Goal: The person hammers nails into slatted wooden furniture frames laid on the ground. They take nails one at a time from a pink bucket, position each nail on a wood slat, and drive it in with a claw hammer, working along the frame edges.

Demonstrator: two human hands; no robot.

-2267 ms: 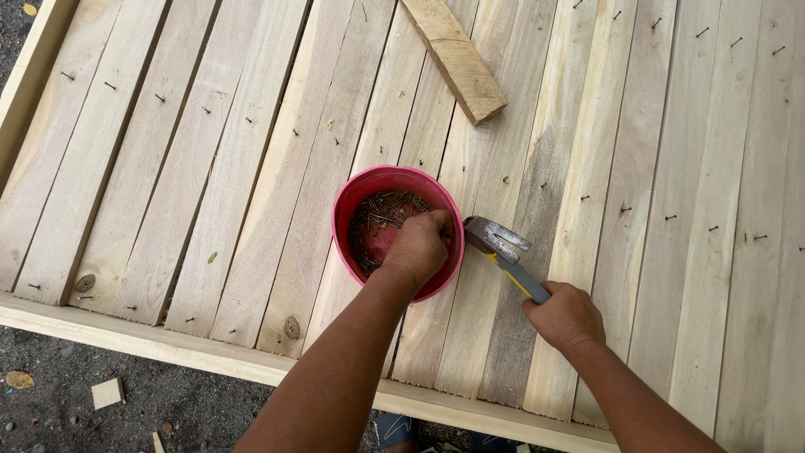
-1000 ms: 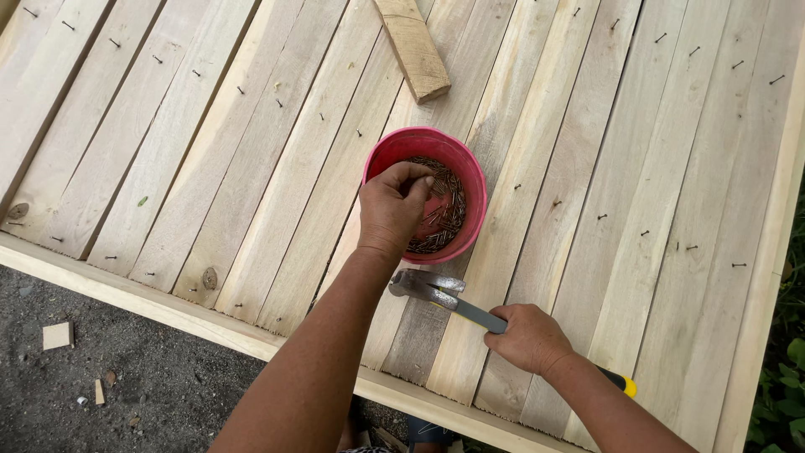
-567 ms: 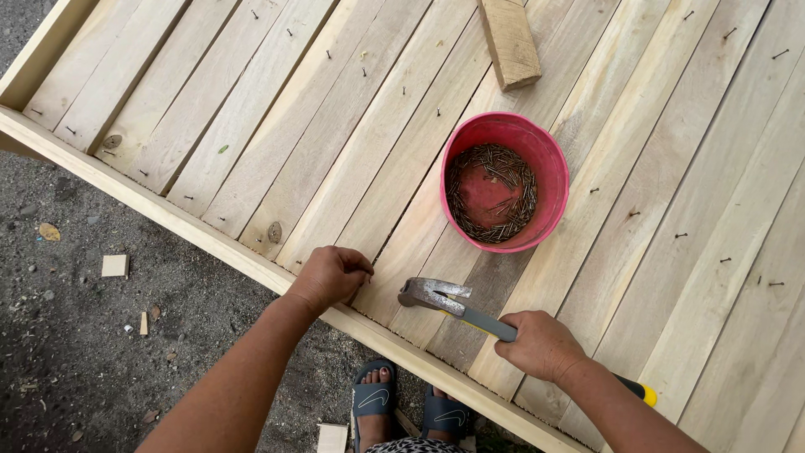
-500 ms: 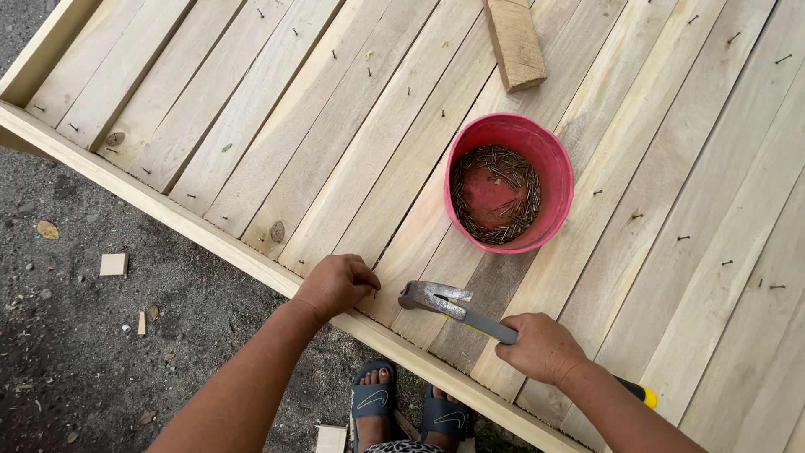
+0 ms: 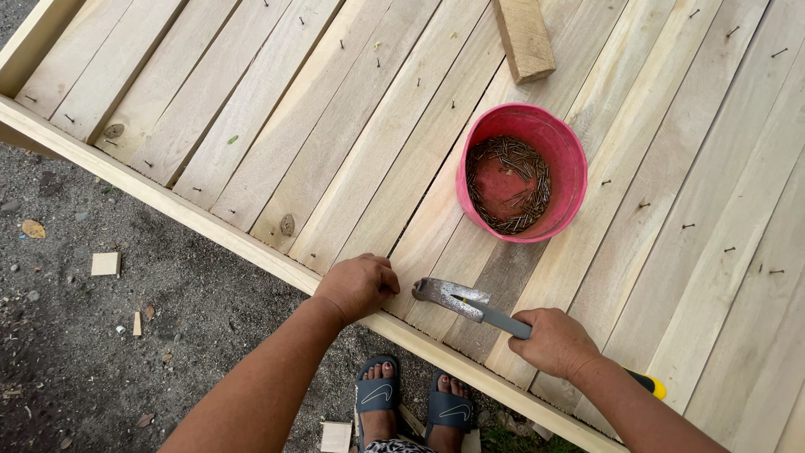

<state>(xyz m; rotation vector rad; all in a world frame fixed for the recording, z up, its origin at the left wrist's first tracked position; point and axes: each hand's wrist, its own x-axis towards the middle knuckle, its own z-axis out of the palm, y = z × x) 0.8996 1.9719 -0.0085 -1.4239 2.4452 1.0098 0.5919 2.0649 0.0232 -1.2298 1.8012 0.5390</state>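
My left hand (image 5: 359, 285) is closed at the near edge of a panel of pale wooden planks (image 5: 352, 126), fingers pinched as if around a nail, though the nail itself is hidden. My right hand (image 5: 555, 342) grips a hammer (image 5: 470, 304) with a grey shaft and yellow handle end; its steel head hovers just right of my left hand. A red bucket (image 5: 560, 151) holding several rusty nails sits on the planks just beyond the hammer.
A short wooden block (image 5: 523, 37) lies on the planks past the bucket. Half-driven nails stick up across the boards. Gravel ground (image 5: 75, 335) with wood scraps lies below the panel's edge rail (image 5: 210, 225). My sandalled feet (image 5: 412, 403) stand under the edge.
My left hand left the bucket and came down to the panel's near edge. The hammer head moved in close beside it. The view shifted left.
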